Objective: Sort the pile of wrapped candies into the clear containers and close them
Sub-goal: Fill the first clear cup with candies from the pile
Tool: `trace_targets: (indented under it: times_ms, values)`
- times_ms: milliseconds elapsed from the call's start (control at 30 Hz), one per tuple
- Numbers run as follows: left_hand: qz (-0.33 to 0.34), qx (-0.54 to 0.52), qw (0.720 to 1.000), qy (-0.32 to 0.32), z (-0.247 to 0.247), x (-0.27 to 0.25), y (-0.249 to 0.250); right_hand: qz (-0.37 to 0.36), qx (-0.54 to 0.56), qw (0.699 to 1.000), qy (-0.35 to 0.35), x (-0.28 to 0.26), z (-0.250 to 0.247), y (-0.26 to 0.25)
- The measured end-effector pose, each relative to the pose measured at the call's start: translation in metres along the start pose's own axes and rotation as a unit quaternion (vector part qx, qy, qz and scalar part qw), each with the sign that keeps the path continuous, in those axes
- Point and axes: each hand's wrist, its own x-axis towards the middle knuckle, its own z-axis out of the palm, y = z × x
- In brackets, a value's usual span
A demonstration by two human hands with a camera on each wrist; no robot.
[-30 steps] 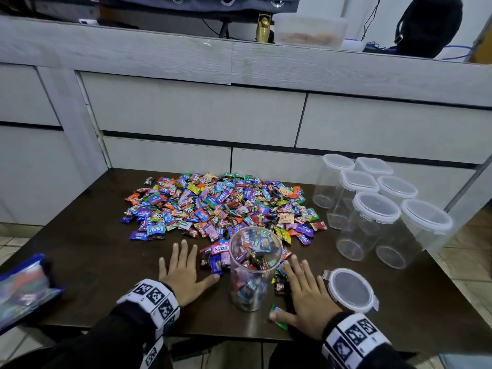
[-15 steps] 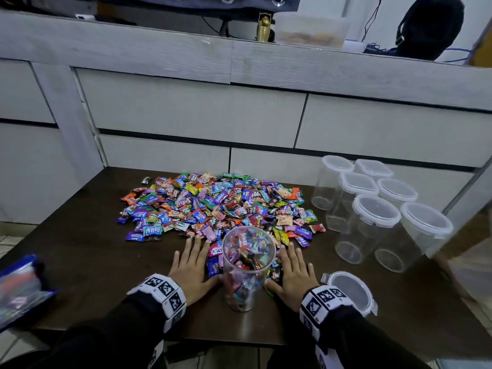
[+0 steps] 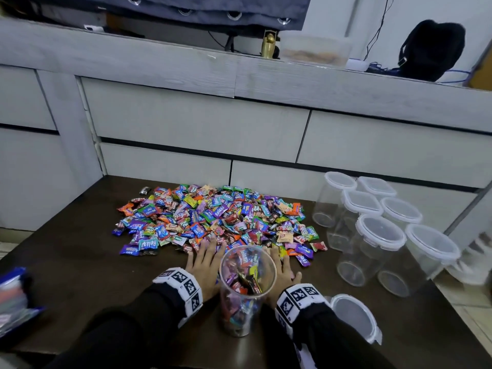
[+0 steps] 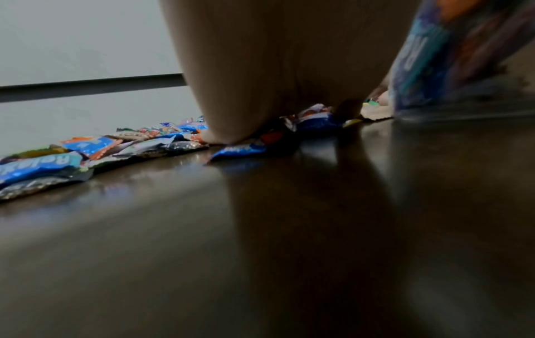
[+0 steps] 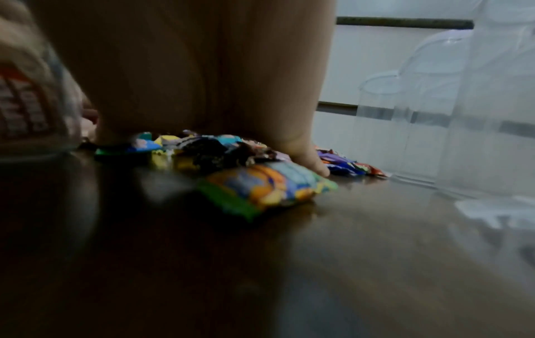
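A wide pile of wrapped candies (image 3: pixel 213 217) covers the middle of the dark table (image 3: pixel 69 267). An open clear container (image 3: pixel 246 288), partly filled with candies, stands at the pile's near edge. My left hand (image 3: pixel 205 265) lies flat on the table just left of it, fingers straight and reaching onto the nearest candies (image 4: pixel 240 148). On the container's other side my right hand (image 3: pixel 282 272) lies flat too, fingers over loose candies (image 5: pixel 260 189). The container's lid (image 3: pixel 351 316) lies on the table right of my right wrist.
Several empty clear containers (image 3: pixel 372 249) with lids on stand in a cluster at the right of the table, near its right edge. A blue packet (image 3: pixel 16 302) lies at the left edge. Grey drawer fronts (image 3: pixel 197 121) rise behind the table.
Both hands have slid forward along the table, past the open container's sides, onto the near edge of the candy pile. The right hand moved left, closer to the container.
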Motion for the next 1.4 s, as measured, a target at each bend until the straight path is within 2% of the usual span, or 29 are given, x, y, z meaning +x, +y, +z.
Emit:
trace_targets:
  times_ms: [133, 267, 400, 433, 600, 733, 900, 1067, 1167, 1267, 1400]
  values:
    - [0.018, 0.008, 1.0, 0.006, -0.006, 0.007, 0.002, -0.021, -0.049, 0.999, 0.002, 0.006, -0.015, -0.008]
    - [0.024, 0.019, 0.999, 0.03, -0.012, 0.007, -0.002, -0.087, -0.071, 0.993, 0.032, 0.006, -0.029, 0.0]
    - [0.018, -0.102, 0.994, 0.017, -0.021, 0.009, -0.006, -0.115, -0.098, 0.989, 0.005, 0.01, -0.032, 0.0]
    - [0.026, -0.105, 0.994, 0.019, -0.021, 0.011, -0.008, -0.116, -0.103, 0.988, -0.004, 0.011, -0.033, -0.001]
    - [0.032, -0.111, 0.993, -0.009, -0.025, 0.017, -0.018, -0.113, -0.019, 0.993, -0.036, 0.016, -0.043, -0.002]
    - [0.048, -0.137, 0.989, 0.04, -0.026, 0.013, -0.029, -0.122, 0.007, 0.992, 0.016, 0.017, -0.046, 0.004]
    - [0.059, -0.164, 0.979, 0.103, -0.03, 0.005, -0.03, -0.113, 0.118, 0.982, 0.099, 0.005, -0.054, 0.014]
    - [0.036, -0.249, 0.95, 0.184, -0.048, -0.002, -0.031, -0.114, 0.183, 0.965, 0.15, -0.004, -0.065, 0.02]
    - [0.036, -0.321, 0.915, 0.242, -0.071, -0.011, -0.03, -0.101, 0.228, 0.952, 0.179, -0.005, -0.072, 0.026]
    - [0.074, -0.364, 0.878, 0.301, -0.097, -0.024, -0.019, -0.089, 0.257, 0.941, 0.199, -0.007, -0.079, 0.032]
    - [0.159, -0.364, 0.856, 0.331, -0.121, -0.052, 0.008, -0.094, 0.275, 0.929, 0.228, -0.012, -0.086, 0.035]
